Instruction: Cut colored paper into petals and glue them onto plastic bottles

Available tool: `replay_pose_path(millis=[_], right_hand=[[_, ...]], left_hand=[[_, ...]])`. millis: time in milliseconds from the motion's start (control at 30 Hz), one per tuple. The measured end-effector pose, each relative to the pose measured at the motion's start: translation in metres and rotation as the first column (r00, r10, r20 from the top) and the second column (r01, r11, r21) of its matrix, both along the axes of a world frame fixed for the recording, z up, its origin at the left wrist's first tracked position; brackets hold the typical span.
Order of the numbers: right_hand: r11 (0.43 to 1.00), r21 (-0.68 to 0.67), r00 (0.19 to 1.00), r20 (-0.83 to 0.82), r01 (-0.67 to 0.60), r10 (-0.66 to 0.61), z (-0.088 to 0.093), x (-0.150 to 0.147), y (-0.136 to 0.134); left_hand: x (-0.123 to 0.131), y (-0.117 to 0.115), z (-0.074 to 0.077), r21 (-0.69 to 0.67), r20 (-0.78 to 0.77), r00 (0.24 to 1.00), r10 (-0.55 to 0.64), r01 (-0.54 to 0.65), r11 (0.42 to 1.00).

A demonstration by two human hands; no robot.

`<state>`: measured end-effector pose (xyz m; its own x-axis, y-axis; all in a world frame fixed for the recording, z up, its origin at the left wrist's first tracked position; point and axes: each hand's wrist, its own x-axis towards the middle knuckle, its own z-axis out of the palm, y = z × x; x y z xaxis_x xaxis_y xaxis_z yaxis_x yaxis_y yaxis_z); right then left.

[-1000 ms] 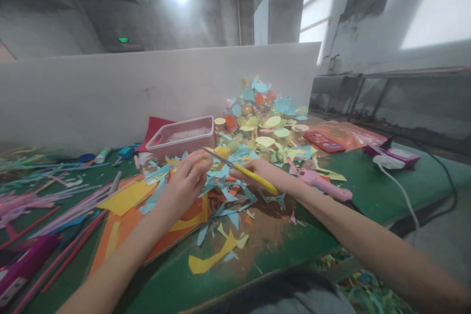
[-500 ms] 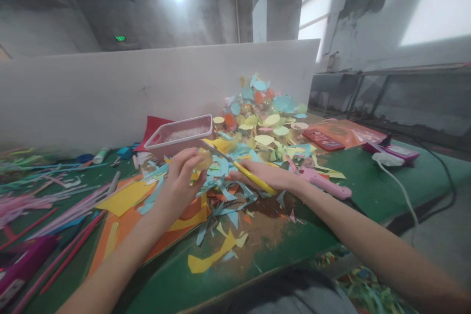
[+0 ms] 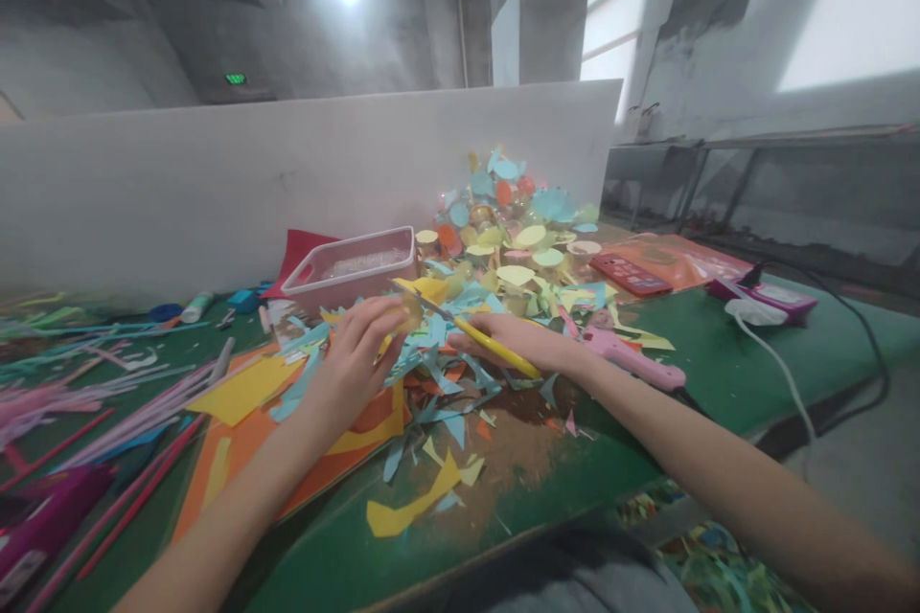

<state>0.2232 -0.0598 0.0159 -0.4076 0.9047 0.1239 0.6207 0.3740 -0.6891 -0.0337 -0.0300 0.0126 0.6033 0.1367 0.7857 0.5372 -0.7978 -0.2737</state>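
Note:
My left hand has its fingers curled round a small, yellowish, see-through rounded piece, mostly hidden behind them. In my right hand is a pair of scissors with yellow handles. Its blades point left at the rounded piece, and whether they touch it I cannot tell. Just behind the blades shows some yellow paper. Beneath both hands lies a heap of light-blue and orange paper scraps.
A pink basket stands behind my left hand. Paper-topped clear rounds are piled against the white board. A pink glue gun lies by my right wrist, a red phone beyond it. Orange sheets and thin sticks lie left.
My left hand has turned slightly and its fingers have shifted on the rounded piece, which sits a little further right. The scissors stay almost where they were.

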Motion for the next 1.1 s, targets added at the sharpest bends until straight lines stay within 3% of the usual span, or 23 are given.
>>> replay_pose_path(millis=[667, 900, 1100], right_hand=[[1.000, -0.011, 0.998, 0.055, 0.001, -0.001, -0.003, 0.003, 0.003], [0.988, -0.004, 0.987, -0.056, 0.153, -0.153, -0.002, 0.000, 0.006], [0.937, 0.152, 0.944, 0.052, 0.316, -0.327, -0.005, 0.000, 0.012]], left_hand=[[0.000, 0.003, -0.004, -0.016, 0.006, 1.000, 0.007, -0.006, 1.000], [0.000, 0.001, -0.003, -0.009, 0.017, 1.000, 0.021, -0.021, 1.000], [-0.002, 0.011, -0.012, -0.097, -0.036, 0.994, 0.106, -0.109, 0.989]])
